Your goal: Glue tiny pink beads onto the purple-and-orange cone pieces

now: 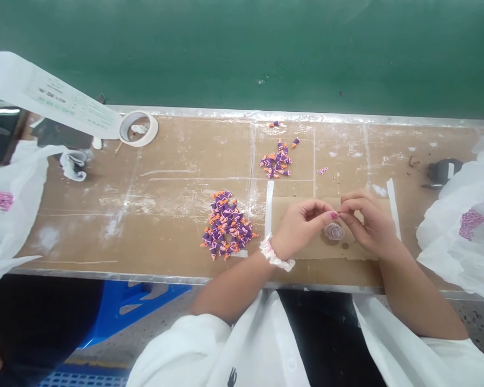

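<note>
My left hand (306, 223), with a white scrunchie (275, 255) at its wrist, is closed in a pinch. My right hand (367, 220) is pinched too, its fingertips meeting the left ones. Whatever lies between them is too small to make out. Just below the fingertips a small clear round container (334, 231) sits on a taped-down piece of cardboard (306, 251). Left of my left hand lies a big pile of small purple and orange figures (228, 226). Farther back is a smaller group of the same figures (276, 161), and a few tiny pink pieces (321, 171) lie near it.
White plastic bags with pink bits stand at the right (447, 226) and far left (20, 215). A tape roll (139, 129), a paper strip (64, 102) and a phone (2, 134) lie back left. A blue stool (125, 306) and another person's leg show below the table edge.
</note>
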A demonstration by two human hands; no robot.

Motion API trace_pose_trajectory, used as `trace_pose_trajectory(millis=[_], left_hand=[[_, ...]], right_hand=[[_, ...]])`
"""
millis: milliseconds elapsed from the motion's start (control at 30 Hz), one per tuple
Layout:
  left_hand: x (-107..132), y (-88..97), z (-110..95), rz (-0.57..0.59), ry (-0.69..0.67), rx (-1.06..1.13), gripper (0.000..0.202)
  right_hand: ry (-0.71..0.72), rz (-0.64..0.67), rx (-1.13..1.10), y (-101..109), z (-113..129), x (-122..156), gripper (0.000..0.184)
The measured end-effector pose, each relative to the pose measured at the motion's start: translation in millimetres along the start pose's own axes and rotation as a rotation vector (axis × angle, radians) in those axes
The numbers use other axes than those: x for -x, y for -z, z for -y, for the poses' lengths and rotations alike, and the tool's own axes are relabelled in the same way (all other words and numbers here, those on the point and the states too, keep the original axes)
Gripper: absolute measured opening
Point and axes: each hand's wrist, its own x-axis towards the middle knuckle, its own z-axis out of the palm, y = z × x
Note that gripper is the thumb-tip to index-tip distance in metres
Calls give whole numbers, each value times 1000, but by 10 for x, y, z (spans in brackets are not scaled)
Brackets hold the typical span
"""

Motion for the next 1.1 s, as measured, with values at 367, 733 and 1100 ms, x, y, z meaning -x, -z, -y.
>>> trace_pose_trajectory(millis=[367,733,1100], left_hand=[[19,11,-5,89,25,80,37],[50,7,66,121,-74,112,32],[54,-1,64,81,-273,-292,15]], right_hand=[[-32,-93,-111,-57,73,71,21],[-4,-103,-180,-41,118,53,30],[165,-130,74,-69,128,47,32]])
